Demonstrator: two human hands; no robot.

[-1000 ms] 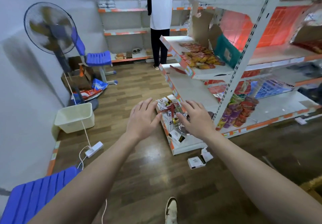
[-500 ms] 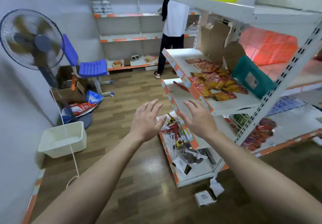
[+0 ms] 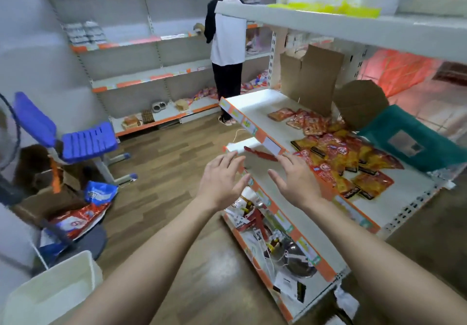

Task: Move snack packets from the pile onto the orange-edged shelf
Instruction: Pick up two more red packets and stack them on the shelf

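The left hand (image 3: 222, 182) and right hand (image 3: 297, 182) hover empty, fingers spread, before the orange-edged shelf (image 3: 252, 125); the pile of snack packets (image 3: 338, 155) lies on it beyond the right hand; one red packet (image 3: 260, 153), blurred, seems to sit on the tier below; farther back a person (image 3: 227, 41) faces wall shelves (image 3: 141, 82).

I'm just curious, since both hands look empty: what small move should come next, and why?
Probably the right hand should reach right to the pile and grip a near packet. It and the left hand hover open and hold nothing, and the pile lies just to the right hand's right.
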